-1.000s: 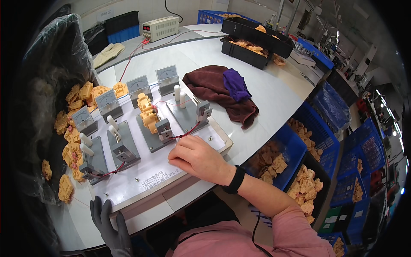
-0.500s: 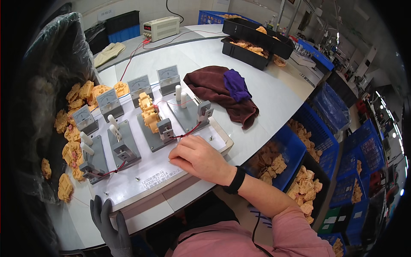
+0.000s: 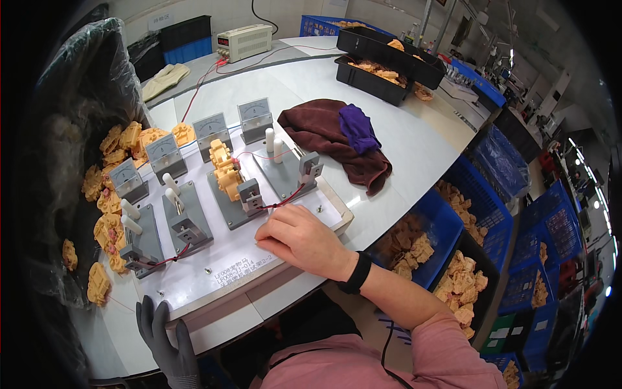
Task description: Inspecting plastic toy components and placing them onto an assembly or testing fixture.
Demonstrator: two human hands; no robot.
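Note:
A white test board (image 3: 243, 249) lies on the table in front of me, carrying several grey fixtures with white posts and a row of analog meters (image 3: 163, 152). One yellow-orange plastic gear-like part (image 3: 225, 170) sits upright in the third fixture from the left, a thin red wire beside it. My right hand (image 3: 295, 236), bare, rests on the board's front right, just below that fixture's red and black leads; its fingers are curled together with nothing seen in them. My left hand (image 3: 165, 340), in a grey glove, has its fingers spread against the board's front left corner.
Yellow-orange parts (image 3: 110, 233) are piled along the board's left side, near a plastic-lined bin (image 3: 97, 71). A brown cloth (image 3: 324, 133) with a purple cloth (image 3: 358, 129) lies right. Behind are a power supply (image 3: 245, 43) and black trays (image 3: 369, 83); blue crates (image 3: 447, 223) stand lower right.

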